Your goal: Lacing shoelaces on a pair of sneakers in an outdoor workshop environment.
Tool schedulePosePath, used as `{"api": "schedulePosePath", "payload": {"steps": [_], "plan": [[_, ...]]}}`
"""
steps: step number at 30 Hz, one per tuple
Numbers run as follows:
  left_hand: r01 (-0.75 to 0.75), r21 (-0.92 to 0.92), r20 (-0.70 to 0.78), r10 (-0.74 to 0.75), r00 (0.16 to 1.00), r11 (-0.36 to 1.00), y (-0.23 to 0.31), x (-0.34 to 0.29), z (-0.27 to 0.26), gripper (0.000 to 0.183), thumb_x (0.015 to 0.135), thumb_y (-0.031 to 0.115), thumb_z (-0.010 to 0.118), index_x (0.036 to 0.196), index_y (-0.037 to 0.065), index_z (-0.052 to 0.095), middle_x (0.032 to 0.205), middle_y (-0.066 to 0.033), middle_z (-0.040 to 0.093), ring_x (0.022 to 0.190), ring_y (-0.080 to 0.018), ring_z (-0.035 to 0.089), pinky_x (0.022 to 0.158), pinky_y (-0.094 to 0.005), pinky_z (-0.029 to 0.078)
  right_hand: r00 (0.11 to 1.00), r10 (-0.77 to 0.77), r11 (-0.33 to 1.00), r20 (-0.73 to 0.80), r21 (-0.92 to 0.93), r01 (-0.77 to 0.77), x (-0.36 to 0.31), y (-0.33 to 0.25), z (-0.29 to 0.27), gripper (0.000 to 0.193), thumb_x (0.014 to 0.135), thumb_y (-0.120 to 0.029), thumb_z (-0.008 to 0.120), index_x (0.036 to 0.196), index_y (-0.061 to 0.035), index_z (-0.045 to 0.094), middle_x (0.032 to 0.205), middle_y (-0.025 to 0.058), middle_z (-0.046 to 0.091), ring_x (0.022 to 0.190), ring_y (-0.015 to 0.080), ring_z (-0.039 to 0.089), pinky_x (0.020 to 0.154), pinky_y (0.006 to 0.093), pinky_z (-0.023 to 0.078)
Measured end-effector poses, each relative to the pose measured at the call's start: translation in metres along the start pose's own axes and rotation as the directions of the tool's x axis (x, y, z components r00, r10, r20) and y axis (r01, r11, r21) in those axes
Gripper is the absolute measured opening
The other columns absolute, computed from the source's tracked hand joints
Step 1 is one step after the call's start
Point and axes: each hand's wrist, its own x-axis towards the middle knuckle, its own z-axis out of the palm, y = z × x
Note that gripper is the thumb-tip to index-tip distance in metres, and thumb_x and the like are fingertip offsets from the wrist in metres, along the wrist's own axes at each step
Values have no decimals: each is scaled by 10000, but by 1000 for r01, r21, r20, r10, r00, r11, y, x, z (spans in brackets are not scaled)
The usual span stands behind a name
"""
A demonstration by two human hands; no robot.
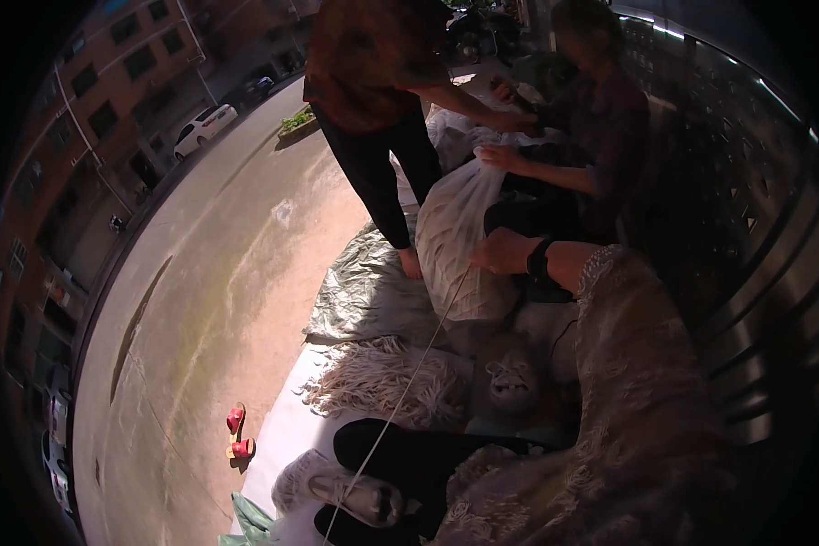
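My right hand, with a black band at the wrist, is stretched out ahead of me and closed around a thin pale cord. The cord runs taut from my fingers down to the lower left edge. My left hand is out of the picture. Just beyond my right hand stands a translucent white sack with pale contents. A seated person's hand grips its gathered top. Below lies a heap of cream cords on a white sheet.
A standing person in dark trousers leans toward the seated person. A crumpled silvery sheet lies at that person's feet. Red sandals sit on the pavement at left. Metal railings curve along the right. A white car is parked far off.
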Motion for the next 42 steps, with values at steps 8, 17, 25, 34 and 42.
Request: {"api": "schedulePosePath", "payload": {"steps": [8,17,25,34,42], "plan": [[-38,-69,7,39,999,997,22,11,2,340,830,346,526,1073,109,552,928,-171,594,876,-371,520,783,-467,390,999,38,983,-7,-178,-38,-6,26,-55,102,802,-178,533,826,-79,541,780,108,596,692,303,609,613,398,482],[-107,-137,-28,104,994,985,55,23,-21,341,825,347,534,1064,105,554,902,-171,603,846,-374,537,761,-467,407,886,435,886,161,99,-453,2,-12,39,198,811,-197,516,743,-49,628,716,158,612,721,343,600,644,444,465],[-112,-138,-45,107,993,984,71,13,-65,342,820,348,541,1056,102,555,879,-172,611,819,-376,551,741,-466,423,599,-634,497,489,851,-169,16,-217,104,180,783,-242,556,698,-101,630,592,36,599,521,162,562,468,328,435],[-154,-174,-76,143,987,973,106,9,-109,343,814,349,549,1048,98,557,853,-172,620,789,-379,567,720,-466,441,553,-825,10,118,981,-193,41,-326,128,168,764,-251,598,767,-83,594,621,55,554,528,213,522,474,326,412],[-249,-244,-87,234,968,937,157,30,-126,344,809,350,556,1040,95,558,830,-173,628,762,-382,581,700,-466,456,376,-823,84,427,745,-662,44,-334,110,171,835,-235,517,859,-73,569,614,-5,506,485,90,441,416,257,373]]}}
